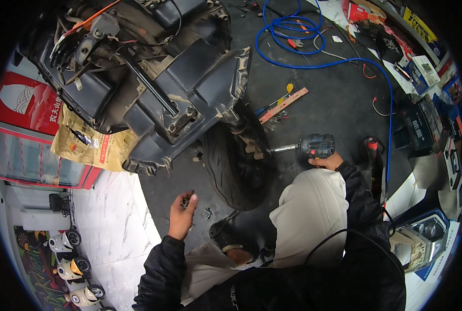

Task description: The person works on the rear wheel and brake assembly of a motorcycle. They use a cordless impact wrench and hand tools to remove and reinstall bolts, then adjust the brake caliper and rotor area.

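Note:
My right hand (325, 162) is wrapped round the grip of a dark cordless impact wrench (319, 145). Its long silver socket (285, 148) points left, its tip at the metal bracket (255, 148) beside a black scooter wheel (228, 173); whether they touch I cannot tell. In front of the tyre, my left hand (181, 216) is raised off the floor, closed with a small dark part (186, 200) pinched at the fingertips. The part is too small to name. Above the wheel sits the dusty black underbody (189, 98) of a scooter, its panels and wiring exposed.
Bolts (208, 213) lie by my shoe (225, 236). Beyond the wheel are a wooden strip (283, 105) and a yellow-handled screwdriver (290, 88). A blue hose (339, 61) loops across the dark mat. Boxes and a headlamp unit (417, 243) crowd the right; a yellow sack (93, 145) lies left.

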A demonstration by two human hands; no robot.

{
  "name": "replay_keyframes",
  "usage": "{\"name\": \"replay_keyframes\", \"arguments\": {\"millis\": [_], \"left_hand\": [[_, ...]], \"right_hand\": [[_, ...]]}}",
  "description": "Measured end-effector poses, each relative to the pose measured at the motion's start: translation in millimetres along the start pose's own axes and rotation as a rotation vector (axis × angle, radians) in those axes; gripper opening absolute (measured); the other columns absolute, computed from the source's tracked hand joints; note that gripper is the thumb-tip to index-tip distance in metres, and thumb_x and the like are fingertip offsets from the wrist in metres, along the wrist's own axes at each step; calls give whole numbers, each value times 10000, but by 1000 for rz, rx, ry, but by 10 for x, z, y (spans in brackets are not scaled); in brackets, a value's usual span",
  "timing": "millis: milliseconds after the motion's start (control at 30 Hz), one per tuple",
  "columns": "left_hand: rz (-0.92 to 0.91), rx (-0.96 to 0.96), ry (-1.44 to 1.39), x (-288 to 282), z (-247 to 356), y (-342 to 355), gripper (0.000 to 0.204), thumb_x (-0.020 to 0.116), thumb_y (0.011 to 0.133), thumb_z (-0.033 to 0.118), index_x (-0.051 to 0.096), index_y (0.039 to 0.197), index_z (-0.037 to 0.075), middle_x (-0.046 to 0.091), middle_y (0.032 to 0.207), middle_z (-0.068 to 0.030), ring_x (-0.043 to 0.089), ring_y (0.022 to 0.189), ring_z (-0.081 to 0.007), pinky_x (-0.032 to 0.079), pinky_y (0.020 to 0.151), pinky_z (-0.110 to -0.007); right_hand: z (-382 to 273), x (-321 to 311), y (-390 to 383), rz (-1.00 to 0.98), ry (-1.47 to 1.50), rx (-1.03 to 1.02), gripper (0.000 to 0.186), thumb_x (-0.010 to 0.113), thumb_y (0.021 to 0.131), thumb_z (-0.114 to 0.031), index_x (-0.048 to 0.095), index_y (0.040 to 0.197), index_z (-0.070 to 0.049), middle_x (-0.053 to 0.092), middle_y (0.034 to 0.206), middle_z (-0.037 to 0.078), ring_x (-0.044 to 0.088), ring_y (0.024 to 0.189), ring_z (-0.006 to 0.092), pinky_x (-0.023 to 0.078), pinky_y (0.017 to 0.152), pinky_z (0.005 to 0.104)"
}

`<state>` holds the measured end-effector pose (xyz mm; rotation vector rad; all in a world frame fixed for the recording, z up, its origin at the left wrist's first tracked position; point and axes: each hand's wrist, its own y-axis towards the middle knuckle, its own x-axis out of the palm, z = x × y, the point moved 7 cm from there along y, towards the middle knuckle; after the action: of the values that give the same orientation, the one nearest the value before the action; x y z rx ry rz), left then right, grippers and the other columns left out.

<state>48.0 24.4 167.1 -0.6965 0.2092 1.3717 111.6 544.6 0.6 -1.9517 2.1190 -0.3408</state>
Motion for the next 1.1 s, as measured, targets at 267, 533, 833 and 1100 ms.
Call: {"name": "replay_keyframes", "arguments": {"millis": [267, 533, 833, 1100], "left_hand": [[-175, 4, -40, 667, 189, 265, 657, 630, 1097, 483, 614, 1442, -75, 740, 1269, -181, 670, 1157, -226, 504, 1034, -360], [-330, 174, 245, 803, 529, 192, 736, 600, 1046, 625, 664, 1372, -32, 737, 1253, -287, 696, 1177, -433, 535, 1004, -468], [244, 492, 303, 1091, 1069, -352, 818, 638, 1017, 231, 232, 1725, 176, 650, 1288, -297, 644, 1160, -506, 533, 1029, -535], [-5, 506, 236, 990, 948, -145, 888, 661, 1023, 352, 173, 1746, 185, 629, 1137, -320, 686, 1017, -502, 586, 872, -558]], "right_hand": [[-133, -41, 232, -222, -183, 204, 363, 848, 927, -337, 685, 725, -82, 637, 609, 27, 559, 513, 152, 409, 503, 325], [2, -28, 372, -223, 1, 480, 270, 893, 916, -332, 679, 886, -171, 663, 757, 6, 615, 650, 140, 475, 569, 325], [-216, -374, 889, 60, -505, 136, 522, 1018, 746, -399, 707, 1014, -76, 716, 794, 55, 674, 680, 212, 545, 622, 394], [-444, -189, 725, -40, -798, 90, 387, 928, 865, -374, 767, 1027, -62, 714, 799, 56, 691, 716, 175, 543, 648, 393]]}}
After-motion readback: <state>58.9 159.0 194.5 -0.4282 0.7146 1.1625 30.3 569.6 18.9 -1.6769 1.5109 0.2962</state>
